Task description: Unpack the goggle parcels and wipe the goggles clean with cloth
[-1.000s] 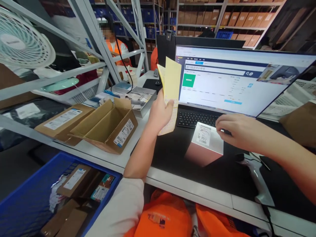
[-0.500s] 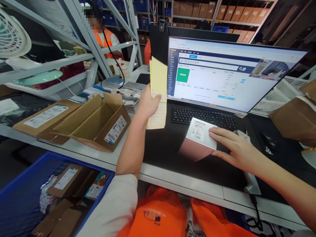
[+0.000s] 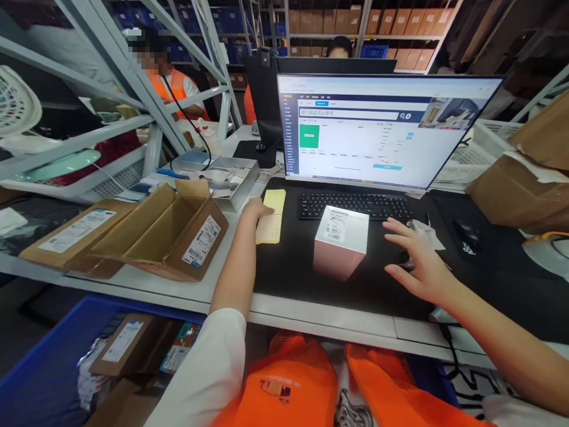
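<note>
My left hand (image 3: 255,211) grips the left edge of a yellow sticker sheet (image 3: 272,228), thumb on top and the other fingers hidden. The sheet is folded or stacked, covered in rows of small marks, and sits low over the black desk mat. A small box (image 3: 341,249) with a white labelled top and pinkish sides stands on the mat in front of the keyboard. To the right of that box, apart from it, my right hand (image 3: 418,264) hovers open with fingers spread, holding nothing. Behind its fingers lies a partly hidden pale object (image 3: 424,234).
Behind the mat stand a keyboard (image 3: 355,206) and a monitor (image 3: 355,142). An opened carton (image 3: 164,237) is at left, beside a grey tray (image 3: 235,184). A blue crate (image 3: 53,356) of parcels sits below the desk edge. A mouse (image 3: 466,234) and brown packages (image 3: 502,190) are at right.
My left hand has lowered the yellow sticker sheet from upright before the monitor toward the mat. My right hand has let go of the small box, which now stands level.
</note>
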Demonstrator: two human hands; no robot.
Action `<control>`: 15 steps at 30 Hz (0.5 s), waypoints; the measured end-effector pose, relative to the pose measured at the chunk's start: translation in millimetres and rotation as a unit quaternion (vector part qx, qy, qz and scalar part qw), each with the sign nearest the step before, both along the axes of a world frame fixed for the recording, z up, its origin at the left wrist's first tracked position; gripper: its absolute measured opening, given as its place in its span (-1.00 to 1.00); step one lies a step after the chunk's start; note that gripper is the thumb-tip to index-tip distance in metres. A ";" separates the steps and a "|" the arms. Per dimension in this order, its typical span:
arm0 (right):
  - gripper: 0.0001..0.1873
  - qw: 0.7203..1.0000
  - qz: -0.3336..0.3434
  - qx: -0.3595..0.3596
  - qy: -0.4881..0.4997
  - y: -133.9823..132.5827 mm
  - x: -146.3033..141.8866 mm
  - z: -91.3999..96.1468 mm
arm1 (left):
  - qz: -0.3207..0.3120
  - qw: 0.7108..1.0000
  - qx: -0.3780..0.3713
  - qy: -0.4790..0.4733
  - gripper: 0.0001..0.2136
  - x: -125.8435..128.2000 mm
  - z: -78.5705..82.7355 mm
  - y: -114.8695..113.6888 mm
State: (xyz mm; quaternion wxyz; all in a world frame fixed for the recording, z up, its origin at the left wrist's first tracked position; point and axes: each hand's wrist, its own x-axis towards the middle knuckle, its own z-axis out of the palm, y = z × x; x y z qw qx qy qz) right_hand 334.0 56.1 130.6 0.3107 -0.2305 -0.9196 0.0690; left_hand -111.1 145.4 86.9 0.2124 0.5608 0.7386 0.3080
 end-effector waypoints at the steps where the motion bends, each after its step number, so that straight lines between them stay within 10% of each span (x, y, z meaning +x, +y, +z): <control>1: -0.47 1.000 -0.020 -0.010 0.013 -7.2 7.7 -5.6 | 0.026 0.999 -0.013 0.020 -0.50 3.0 8.4 -0.9; 5: -0.59 0.990 -0.111 -0.084 0.025 -38.4 37.9 -38.7 | -0.025 0.995 0.060 0.070 -0.46 49.5 55.9 -25.7; 10: -0.65 0.967 -0.158 -0.200 0.025 -74.9 39.3 -81.5 | -0.373 0.900 0.162 0.155 -0.27 153.0 87.3 -101.2; 15: -0.55 0.943 -0.161 -0.283 0.065 -93.0 1.3 -96.2 | -0.272 0.900 0.188 0.284 -0.36 198.2 71.6 -122.4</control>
